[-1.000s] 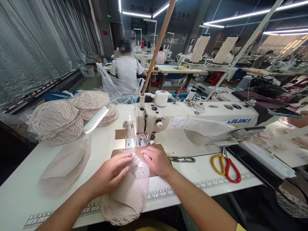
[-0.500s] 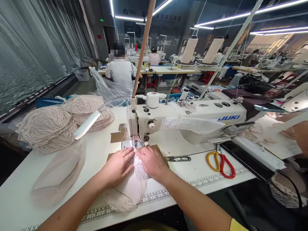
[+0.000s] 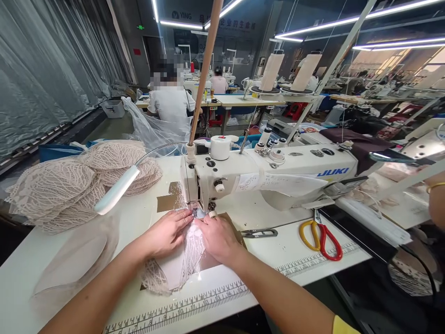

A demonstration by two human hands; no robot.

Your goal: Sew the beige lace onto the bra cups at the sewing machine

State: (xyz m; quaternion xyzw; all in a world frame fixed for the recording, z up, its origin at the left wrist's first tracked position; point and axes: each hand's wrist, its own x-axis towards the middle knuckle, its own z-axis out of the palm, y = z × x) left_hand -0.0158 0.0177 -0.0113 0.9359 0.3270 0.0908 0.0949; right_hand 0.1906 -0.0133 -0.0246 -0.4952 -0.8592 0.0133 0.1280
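Note:
A pale beige lace piece (image 3: 193,250) with a smooth pink lining lies on the sewing machine bed, its far tip at the presser foot (image 3: 195,212). My left hand (image 3: 167,234) holds it down from the left, fingers together and pointing at the needle area. From the right, my right hand (image 3: 219,236) grips the lace's edge with curled fingers, thumb and forefinger close to the foot. The near, wider end of the lace spreads loose toward the table's front edge. The white sewing machine (image 3: 229,162) stands just beyond both hands; the stitching spot is partly hidden by fingers.
Stacked lace pieces (image 3: 55,190) and sheer beige pieces (image 3: 74,264) lie at left, below a lamp (image 3: 118,188). Thread snips (image 3: 259,233) and scissors with yellow and red handles (image 3: 321,236) rest at right. A printed ruler (image 3: 181,308) runs along the front edge.
The lace has slid forward toward the needle, its near end now farther from the table edge. Both hands remain on it beside the foot. The view has shifted slightly.

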